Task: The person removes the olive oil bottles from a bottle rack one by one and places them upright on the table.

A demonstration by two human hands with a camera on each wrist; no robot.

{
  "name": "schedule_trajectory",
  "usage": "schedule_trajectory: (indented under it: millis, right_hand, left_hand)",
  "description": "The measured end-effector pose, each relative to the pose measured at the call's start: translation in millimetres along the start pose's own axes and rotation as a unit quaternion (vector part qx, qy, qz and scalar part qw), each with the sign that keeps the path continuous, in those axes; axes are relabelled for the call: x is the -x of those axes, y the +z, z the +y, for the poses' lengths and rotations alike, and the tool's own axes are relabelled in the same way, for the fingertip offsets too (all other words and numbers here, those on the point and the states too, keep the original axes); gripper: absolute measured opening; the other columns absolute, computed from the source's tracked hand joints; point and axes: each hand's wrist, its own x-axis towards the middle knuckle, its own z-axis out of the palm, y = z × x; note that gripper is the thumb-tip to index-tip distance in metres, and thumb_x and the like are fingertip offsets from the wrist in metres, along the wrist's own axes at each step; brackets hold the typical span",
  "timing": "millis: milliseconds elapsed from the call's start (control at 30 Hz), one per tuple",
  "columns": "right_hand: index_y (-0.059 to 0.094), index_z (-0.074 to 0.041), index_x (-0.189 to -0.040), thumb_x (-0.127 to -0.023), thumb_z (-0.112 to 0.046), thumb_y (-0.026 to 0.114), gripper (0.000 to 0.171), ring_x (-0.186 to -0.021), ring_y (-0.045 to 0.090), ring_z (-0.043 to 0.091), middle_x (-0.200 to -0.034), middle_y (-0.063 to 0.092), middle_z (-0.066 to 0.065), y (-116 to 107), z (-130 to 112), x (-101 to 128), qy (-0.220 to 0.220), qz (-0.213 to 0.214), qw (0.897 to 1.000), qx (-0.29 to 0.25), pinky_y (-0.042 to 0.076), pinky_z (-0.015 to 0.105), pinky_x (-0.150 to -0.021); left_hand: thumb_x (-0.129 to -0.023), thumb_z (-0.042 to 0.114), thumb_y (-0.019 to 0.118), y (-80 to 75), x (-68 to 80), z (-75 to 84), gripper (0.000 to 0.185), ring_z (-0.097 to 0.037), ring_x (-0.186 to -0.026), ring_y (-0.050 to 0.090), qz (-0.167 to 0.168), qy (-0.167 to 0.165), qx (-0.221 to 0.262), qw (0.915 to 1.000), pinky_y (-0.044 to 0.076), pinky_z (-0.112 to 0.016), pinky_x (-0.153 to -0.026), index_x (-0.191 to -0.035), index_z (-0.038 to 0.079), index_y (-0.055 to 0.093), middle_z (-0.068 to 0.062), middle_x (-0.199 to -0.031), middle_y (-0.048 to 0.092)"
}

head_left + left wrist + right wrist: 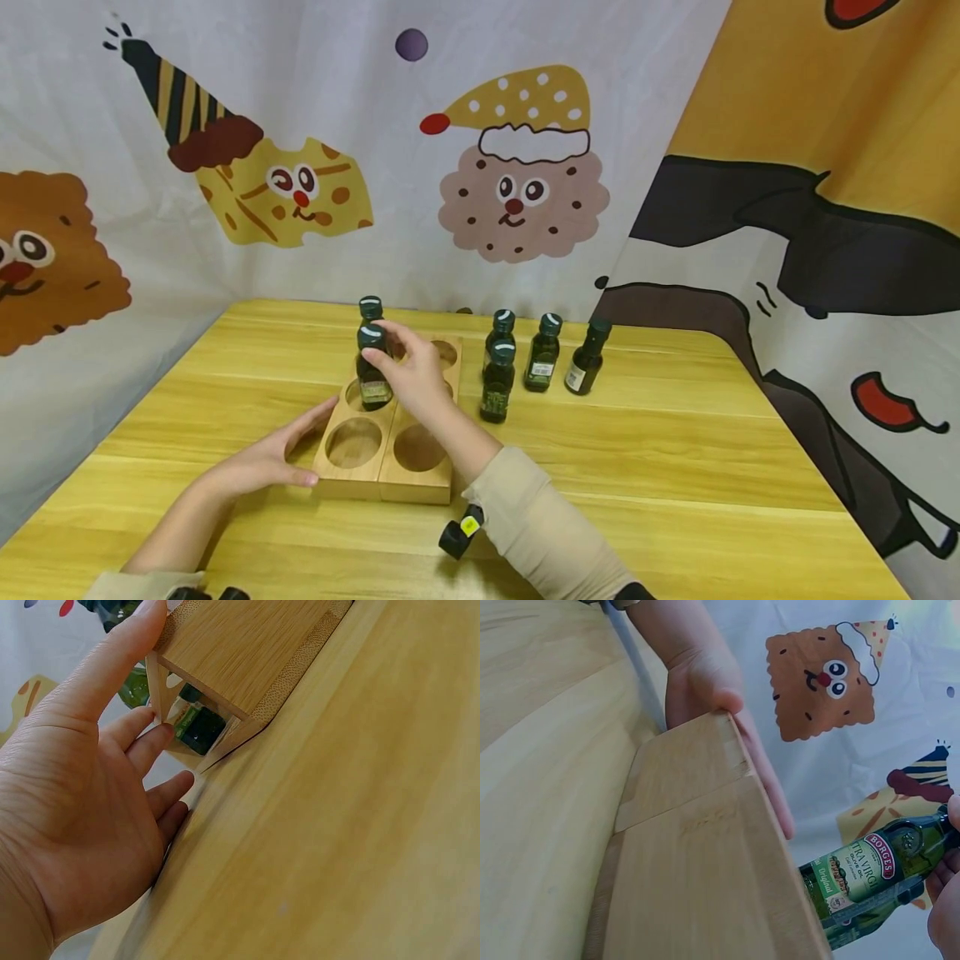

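My right hand point(412, 371) pinches a small dark green olive oil bottle point(375, 383) near its cap. That bottle stands upright at a left-column hole of a wooden bottle holder point(348, 487); whether its base touches the bottom cannot be told. In the right wrist view, the bottle point(862, 866) shows a green label. Behind it, another bottle point(370, 308) is partly hidden. My left hand point(262, 457) touches the holder's near left corner, thumb at the front and fingers along the side. Through the holder's open side in the left wrist view, a bottle point(199, 727) shows inside.
Several similar bottles point(543, 354) stand upright to the right of the holder on the wooden table point(637, 467). Round holes show in the holder's front row. A cartoon-printed curtain point(405, 200) hangs behind the table.
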Motion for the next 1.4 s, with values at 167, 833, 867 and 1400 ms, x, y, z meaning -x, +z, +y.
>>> schedule_trajectory:
  millis: [167,833,867,1400]
  right_hand:
    - [0.063,-0.01,-0.124,-0.087,-0.019,0.071,0.039,-0.09,0.059,0.009,-0.1,0.067,-0.003,-0.6,-5.5,-1.0,-0.002,0.003,1.0,-0.014,0.05,0.025,-0.079]
    - [0.065,-0.007,-0.12,-0.087,-0.014,0.072,0.034,-0.095,0.059,0.01,-0.103,0.067,0.002,-24.5,-45.2,1.6,-0.031,0.024,0.998,-0.039,0.049,0.024,-0.072]
    - [0.065,-0.007,-0.119,-0.086,-0.013,0.072,0.034,-0.094,0.059,0.011,-0.103,0.068,0.003,-26.7,-47.3,2.0,-0.035,0.024,0.998,-0.038,0.049,0.023,-0.069]
    - [0.065,0.001,-0.118,-0.085,-0.003,0.071,0.033,-0.092,0.061,0.019,-0.099,0.067,0.012,-65.6,-70.0,13.0,-0.084,0.027,0.995,-0.055,0.053,0.029,-0.073]
  left_hand:
    - [-0.082,0.014,0.075,-0.3,0.3,-0.3,0.096,-0.049,-0.135,0.014,0.002,-0.001,-0.003,1.0,0.009,-0.073,-0.099,-0.155,0.015,0.013,-0.025,-0.155,0.013]
    - [-0.082,0.011,0.074,-0.3,0.9,0.0,0.095,0.0,-0.133,0.024,0.003,-0.003,-0.003,1.0,0.02,-0.011,-0.1,-0.155,0.016,0.013,-0.023,-0.155,0.016]
    - [-0.081,0.011,0.074,0.0,1.0,0.3,0.095,-0.001,-0.133,0.023,0.004,-0.004,-0.005,1.0,0.019,-0.011,-0.1,-0.155,0.015,0.013,-0.022,-0.155,0.015]
    - [-0.08,0.012,0.075,0.9,0.5,0.9,0.099,-0.048,-0.135,0.012,0.005,-0.003,-0.006,1.0,0.005,-0.074,-0.098,-0.155,0.011,0.01,-0.025,-0.155,0.011]
